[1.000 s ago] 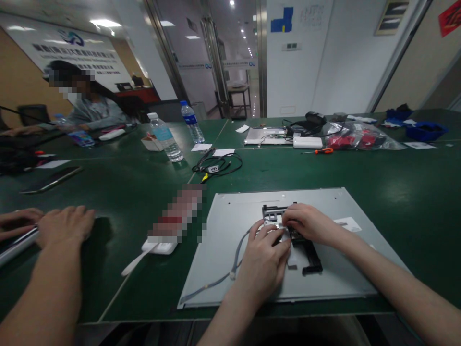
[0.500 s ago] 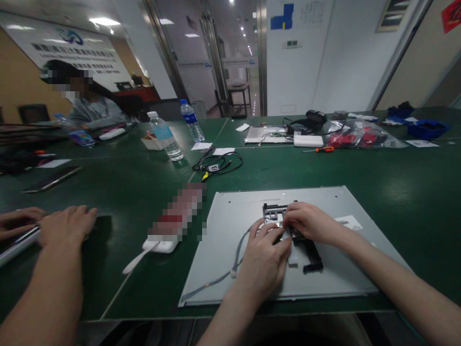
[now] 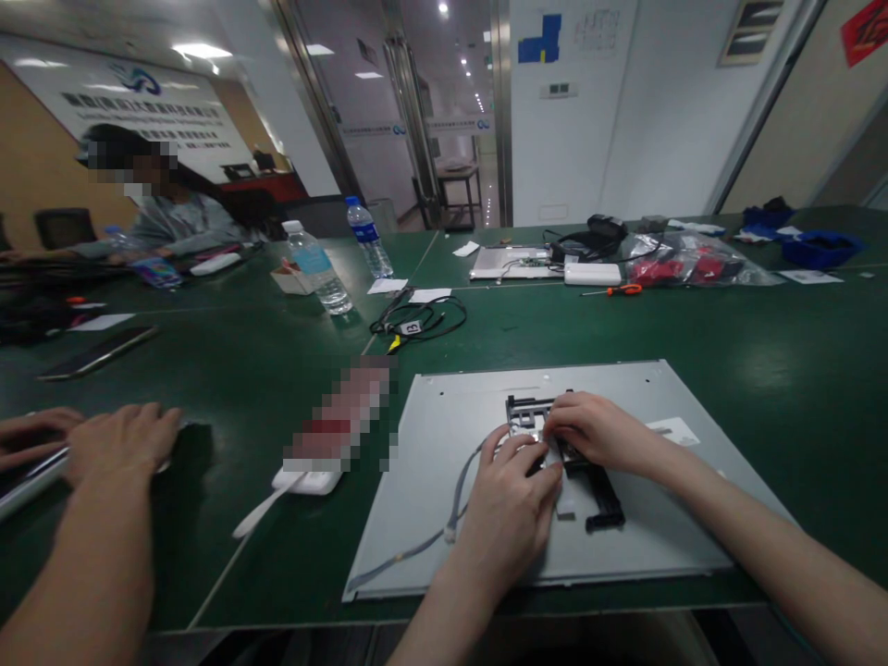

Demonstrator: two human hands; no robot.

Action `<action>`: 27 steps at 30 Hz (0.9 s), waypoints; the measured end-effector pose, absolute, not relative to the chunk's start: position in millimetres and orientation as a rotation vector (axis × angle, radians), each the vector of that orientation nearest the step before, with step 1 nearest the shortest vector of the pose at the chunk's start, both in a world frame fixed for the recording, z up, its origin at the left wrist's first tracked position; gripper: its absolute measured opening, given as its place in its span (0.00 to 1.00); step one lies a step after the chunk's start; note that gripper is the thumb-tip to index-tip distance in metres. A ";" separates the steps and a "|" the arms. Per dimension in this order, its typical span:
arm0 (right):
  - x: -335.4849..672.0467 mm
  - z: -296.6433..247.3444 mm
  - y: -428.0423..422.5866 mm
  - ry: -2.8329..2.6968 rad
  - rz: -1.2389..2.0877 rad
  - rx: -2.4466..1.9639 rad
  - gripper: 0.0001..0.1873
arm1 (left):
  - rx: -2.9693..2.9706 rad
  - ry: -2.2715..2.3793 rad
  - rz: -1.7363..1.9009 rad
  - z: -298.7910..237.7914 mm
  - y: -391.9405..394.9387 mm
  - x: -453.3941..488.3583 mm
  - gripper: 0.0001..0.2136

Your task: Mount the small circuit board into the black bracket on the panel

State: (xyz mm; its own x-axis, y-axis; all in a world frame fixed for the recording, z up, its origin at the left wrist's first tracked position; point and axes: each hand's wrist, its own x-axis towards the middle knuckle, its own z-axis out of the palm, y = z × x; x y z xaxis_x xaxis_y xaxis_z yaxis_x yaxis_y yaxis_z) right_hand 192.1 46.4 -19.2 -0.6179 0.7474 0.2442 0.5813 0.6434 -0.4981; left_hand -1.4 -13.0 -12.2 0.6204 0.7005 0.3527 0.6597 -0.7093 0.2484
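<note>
A flat light-grey metal panel (image 3: 638, 398) lies on the green table before me, with a black plastic frame (image 3: 605, 504) at its middle. My left hand (image 3: 517, 476) rests over the frame's near left part, fingers curled down. Its fingertips press at a small part I cannot make out. Close against it, my right hand (image 3: 589, 428) pinches at the same spot, and what lies between those fingers is hidden. A grey strip (image 3: 565, 504) sticks out below the fingers. From beneath my left hand a grey cable (image 3: 416, 543) runs to the panel's near left corner.
A white power bank (image 3: 312, 481) with a strap lies left of the panel. Beyond are a coiled black cable (image 3: 423, 319), water bottles (image 3: 323, 273) and an orange screwdriver (image 3: 624, 289). A co-worker's hands (image 3: 115, 444) work at far left; another person (image 3: 180, 217) sits behind.
Both my hands stay at the frame with barely any shift. The view has tilted slightly. The person at the back shows more of their arms on the table.
</note>
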 end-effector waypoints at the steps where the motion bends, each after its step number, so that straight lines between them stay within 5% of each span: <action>1: 191.7 -19.4 46.4 -2.424 0.526 -1.056 0.13 | 2.742 1.155 0.661 -12.3 -13.1 -1.5 0.09; 27: 194.0 -26.1 46.3 -2.453 0.510 -1.033 0.15 | 2.686 1.185 0.717 -9.3 -15.0 2.7 0.08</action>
State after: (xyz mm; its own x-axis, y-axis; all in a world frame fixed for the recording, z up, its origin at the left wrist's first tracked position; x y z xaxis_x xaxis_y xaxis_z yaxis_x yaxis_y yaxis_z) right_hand 194.0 46.3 -26.1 -0.6309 0.7372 0.2420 0.5798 0.6552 -0.4843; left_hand 2.7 -15.0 -9.3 0.5813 0.7231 0.3732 0.6663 -0.6862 0.2917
